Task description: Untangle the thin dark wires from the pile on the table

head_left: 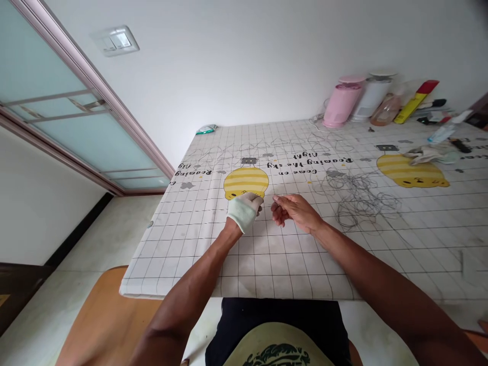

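Note:
My left hand (246, 209), in a white glove with some fingertips bare, is closed in a pinch above the yellow striped balloon print (246, 181) on the tablecloth. What it grips is too small to make out. Just right of it, my right hand (292, 209) is bare, its thumb and index finger pressed together and the other fingers curled. Anything between those fingertips is too fine to see. A loose tangle of thin dark wire or thread (354, 201) lies to the right of my right hand. Fainter strands stretch across the cloth beyond both hands.
Along the wall at the back right stand a pink cylindrical device (343, 102), a white one (371, 97), a bottle (386, 109) and a yellow-red box (415, 102). A spray bottle (449, 128) and gloves (430, 153) lie nearer. An orange chair (110, 315) is at the lower left.

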A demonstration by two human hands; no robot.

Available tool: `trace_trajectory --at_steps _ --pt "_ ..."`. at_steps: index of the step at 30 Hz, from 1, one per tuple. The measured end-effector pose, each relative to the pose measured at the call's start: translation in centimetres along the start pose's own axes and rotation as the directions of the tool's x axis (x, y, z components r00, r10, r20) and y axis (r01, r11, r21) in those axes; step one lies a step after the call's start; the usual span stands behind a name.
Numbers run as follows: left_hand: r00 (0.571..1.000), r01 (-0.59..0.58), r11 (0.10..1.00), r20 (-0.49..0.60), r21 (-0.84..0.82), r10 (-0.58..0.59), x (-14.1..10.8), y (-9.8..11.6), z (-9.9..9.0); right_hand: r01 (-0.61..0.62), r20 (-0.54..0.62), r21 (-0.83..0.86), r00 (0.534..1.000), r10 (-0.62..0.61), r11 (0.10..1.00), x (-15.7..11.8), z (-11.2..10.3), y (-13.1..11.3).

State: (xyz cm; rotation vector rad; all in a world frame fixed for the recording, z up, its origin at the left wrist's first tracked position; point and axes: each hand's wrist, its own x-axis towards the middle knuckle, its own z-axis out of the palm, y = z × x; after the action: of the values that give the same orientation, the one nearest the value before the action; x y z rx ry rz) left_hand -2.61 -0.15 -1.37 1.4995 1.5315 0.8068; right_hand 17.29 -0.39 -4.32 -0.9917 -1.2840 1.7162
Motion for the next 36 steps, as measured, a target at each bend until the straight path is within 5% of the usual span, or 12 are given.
trace_trajectory --at_steps 5,13,24,26,31,36 --pt "0.992 -0.057 0.992 0.122 0.109 0.044 -0.2 -0.3 0.1 -0.028 0.004 -0.043 1.000 0.028 0.999 0.0 -0.8 -0.4" --pt "0.991 0.082 0.981 0.122 -0.176 -0.061 0.7 -1.1 0.7 0.073 -0.041 -0.171 0.996 -0.081 0.983 -0.3 -1.5 -1.4" --pt "0.990 0.110 0.915 0.128 -0.388 -0.065 1.1 -0.4 0.5 0.215 -0.106 -0.343 0.959 -0.265 0.915 -1.1 -0.4 -2.2" --pt "0.996 0.058 0.925 0.088 -0.375 -0.027 1.1 -0.4 0.2 0.215 -0.111 -0.412 0.953 -0.283 0.885 -1.3 -0.2 -2.1" --pt "0.961 -0.186 0.963 -0.239 -0.197 0.137 0.0 0.6 -0.2 0.231 -0.066 -0.518 0.949 -0.307 0.823 -1.4 0.2 -1.9" --pt "0.983 -0.150 0.983 -0.122 -0.102 0.137 -0.3 0.8 0.7 0.227 -0.032 -0.556 0.955 -0.294 0.800 -1.4 0.1 -1.9"
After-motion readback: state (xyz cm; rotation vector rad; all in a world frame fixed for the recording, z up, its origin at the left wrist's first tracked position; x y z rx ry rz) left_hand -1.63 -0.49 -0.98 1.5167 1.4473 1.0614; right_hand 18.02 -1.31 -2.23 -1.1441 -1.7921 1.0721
